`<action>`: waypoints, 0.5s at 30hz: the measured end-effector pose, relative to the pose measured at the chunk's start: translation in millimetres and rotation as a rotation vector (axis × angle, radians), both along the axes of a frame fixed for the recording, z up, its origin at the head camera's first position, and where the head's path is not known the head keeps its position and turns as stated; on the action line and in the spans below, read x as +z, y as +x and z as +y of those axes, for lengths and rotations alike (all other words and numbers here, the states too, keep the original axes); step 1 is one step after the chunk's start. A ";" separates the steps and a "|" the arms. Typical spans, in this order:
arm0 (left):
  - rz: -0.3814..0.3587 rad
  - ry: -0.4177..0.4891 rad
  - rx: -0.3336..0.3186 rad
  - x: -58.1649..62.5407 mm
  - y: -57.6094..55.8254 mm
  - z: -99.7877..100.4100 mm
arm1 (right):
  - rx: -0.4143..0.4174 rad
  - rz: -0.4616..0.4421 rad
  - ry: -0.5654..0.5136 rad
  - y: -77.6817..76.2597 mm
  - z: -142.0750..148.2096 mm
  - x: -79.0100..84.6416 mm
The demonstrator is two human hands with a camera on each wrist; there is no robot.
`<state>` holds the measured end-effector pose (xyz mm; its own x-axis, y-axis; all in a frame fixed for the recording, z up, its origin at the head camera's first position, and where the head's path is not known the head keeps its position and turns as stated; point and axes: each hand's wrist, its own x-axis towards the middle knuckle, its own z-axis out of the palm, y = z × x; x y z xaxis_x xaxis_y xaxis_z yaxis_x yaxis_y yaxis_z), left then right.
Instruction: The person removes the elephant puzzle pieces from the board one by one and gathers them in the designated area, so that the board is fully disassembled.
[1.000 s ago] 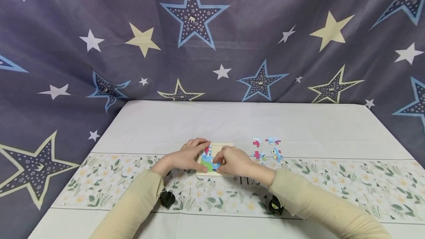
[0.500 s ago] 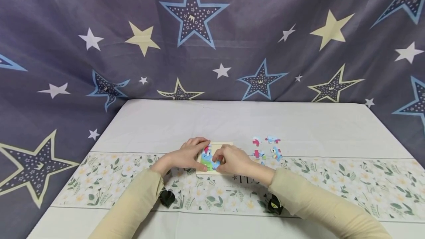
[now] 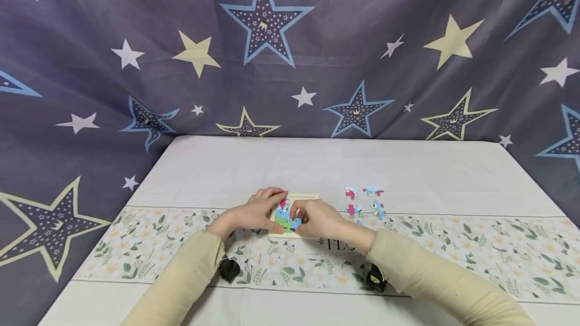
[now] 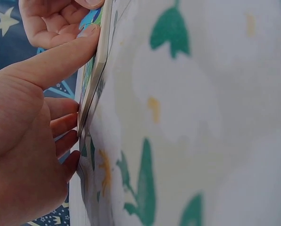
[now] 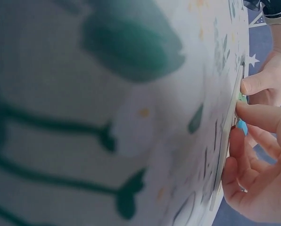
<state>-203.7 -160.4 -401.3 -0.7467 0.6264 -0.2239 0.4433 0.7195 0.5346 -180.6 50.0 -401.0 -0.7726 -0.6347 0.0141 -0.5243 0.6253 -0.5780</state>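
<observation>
A shallow wooden puzzle tray [image 3: 304,196] lies on the table in the head view, its left side filled with joined blue and green pieces [image 3: 282,214]. My left hand [image 3: 259,210] spans the tray's left side. Its thumb [image 4: 65,59] presses on the picture, and the other fingertips rest at the tray edge [image 4: 94,80]. With thumb and curled index finger, my right hand [image 3: 320,218] pinches a blue puzzle piece [image 3: 295,224] at the tray's lower middle, beside the joined pieces. In the right wrist view the right hand [image 5: 268,150] covers most of that piece.
Several loose puzzle pieces [image 3: 354,210] lie to the right of the tray, one of them partly hidden behind the right wrist. A floral band [image 3: 181,245] with black lettering [image 3: 337,245] crosses the white tablecloth [image 3: 430,170]. Behind the table hangs a star-patterned cloth [image 3: 290,74].
The blue piece under my right fingers shifts only slightly within the tray. My left hand stays on the tray's left side, and the loose pieces lie where they were.
</observation>
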 end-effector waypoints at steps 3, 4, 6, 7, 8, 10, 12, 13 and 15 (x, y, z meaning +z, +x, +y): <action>0.005 -0.004 -0.004 -1.3 -0.7 0.2 | 0.002 -0.011 -0.004 -0.9 0.5 -0.9; 0.006 -0.007 -0.004 -1.6 -0.9 0.1 | 0.006 -0.012 -0.007 -1.3 0.8 -1.3; 0.007 -0.006 -0.003 -2.1 -1.1 -0.1 | 0.008 -0.019 -0.017 -1.8 1.2 -2.4; 0.006 -0.005 -0.003 -2.3 -1.1 -0.1 | 0.008 -0.023 -0.022 -2.0 1.5 -2.8; 0.006 -0.003 -0.004 -2.7 -1.2 -0.2 | 0.011 -0.025 -0.028 -2.1 1.8 -3.3; 0.008 -0.004 -0.004 -2.6 -1.2 -0.2 | 0.014 -0.037 -0.039 -2.3 2.4 -4.0; 0.011 -0.004 -0.004 -2.4 -1.2 0.0 | 0.014 -0.057 -0.051 -2.1 2.8 -3.7; 0.011 -0.004 -0.004 -1.9 -1.1 0.2 | 0.014 -0.069 -0.055 -2.2 3.2 -3.5; 0.015 -0.006 -0.002 -1.1 -1.1 0.4 | 0.013 -0.091 -0.063 -2.4 3.7 -2.4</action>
